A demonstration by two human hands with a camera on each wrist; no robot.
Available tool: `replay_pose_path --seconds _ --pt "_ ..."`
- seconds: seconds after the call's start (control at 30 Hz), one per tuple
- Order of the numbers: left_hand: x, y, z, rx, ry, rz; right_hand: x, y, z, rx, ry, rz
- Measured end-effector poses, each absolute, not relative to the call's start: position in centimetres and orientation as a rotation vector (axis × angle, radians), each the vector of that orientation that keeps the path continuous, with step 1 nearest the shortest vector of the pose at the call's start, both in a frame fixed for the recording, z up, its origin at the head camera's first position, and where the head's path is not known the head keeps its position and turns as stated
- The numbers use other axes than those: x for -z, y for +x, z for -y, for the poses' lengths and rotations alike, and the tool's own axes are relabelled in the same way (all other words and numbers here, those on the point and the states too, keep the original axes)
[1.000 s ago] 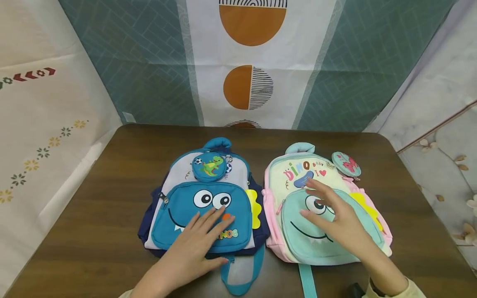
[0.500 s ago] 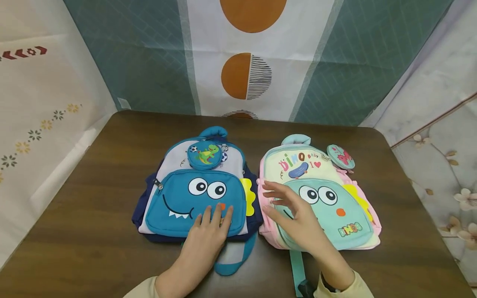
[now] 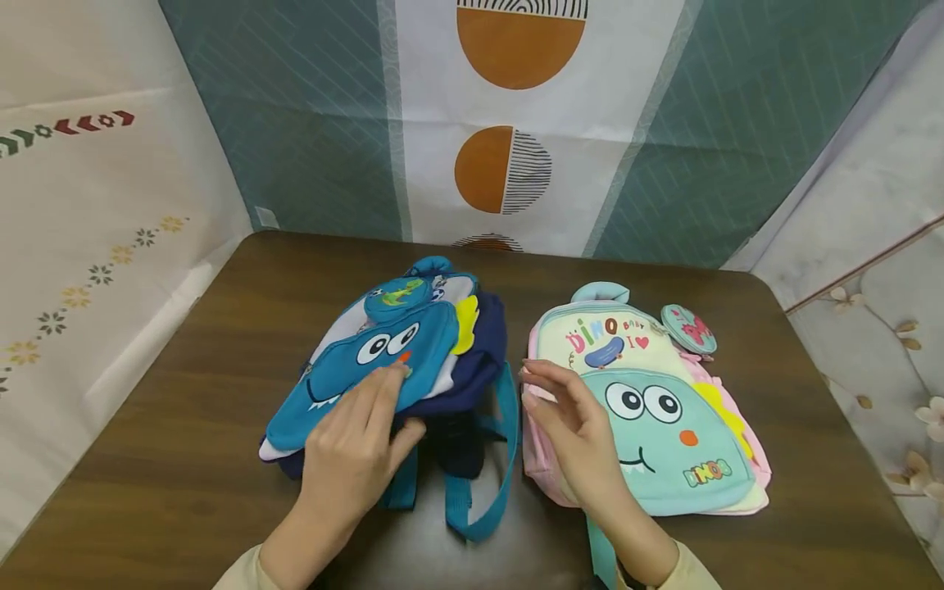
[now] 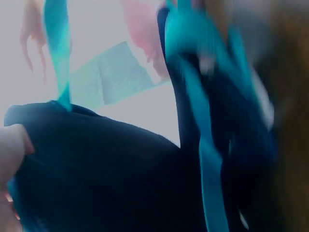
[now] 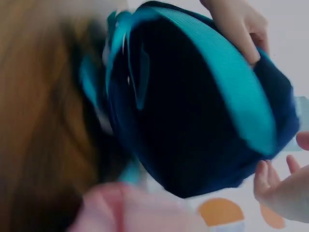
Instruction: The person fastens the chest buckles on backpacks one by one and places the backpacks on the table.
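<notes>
In the head view a blue dinosaur backpack [image 3: 435, 344] is tilted, its lower right side raised off the table. My left hand [image 3: 361, 434] grips its lower edge, thumb below and fingers over the front pocket. The dark back of the backpack [image 4: 106, 169] fills much of the left wrist view, and the thumb of the left hand [image 4: 12, 154] shows at the left edge. My right hand [image 3: 578, 434] hovers by the left side of a pink and mint dinosaur backpack [image 3: 686, 434], fingers loosely bent and holding nothing. In the right wrist view the right hand [image 5: 285, 193] is close to the blue backpack [image 5: 178, 111].
Both backpacks are on a brown wooden table [image 3: 170, 442]. A blue strap [image 3: 497, 508] hangs in a loop below the blue backpack. A mint strap [image 3: 601, 549] trails from the pink one. Patterned cloths [image 3: 317, 123] stand behind and at the sides.
My left hand has gone from resting on the blue backpack to gripping its lower edge, and the backpack has tilted up and turned. The right hand has moved left, off the pink backpack's face.
</notes>
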State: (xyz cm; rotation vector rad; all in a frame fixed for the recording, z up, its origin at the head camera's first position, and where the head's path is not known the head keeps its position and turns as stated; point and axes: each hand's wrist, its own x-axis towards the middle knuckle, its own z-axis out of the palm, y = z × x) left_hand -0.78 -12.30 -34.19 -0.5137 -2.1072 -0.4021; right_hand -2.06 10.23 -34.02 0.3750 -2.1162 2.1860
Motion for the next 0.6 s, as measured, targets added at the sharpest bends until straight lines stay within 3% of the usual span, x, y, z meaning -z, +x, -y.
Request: replay_pose_path --seconds 0.3,0.6 --pt "33.2 -2.2 14.2 0.569 -0.218 1.709 35.3 -3.8 -6.4 -2.617 -0.125 2.037" --pt "33.2 -1.6 14.7 0.670 0.119 1.482 37.3 -4.8 -3.2 -2.761 -0.204 1.917"
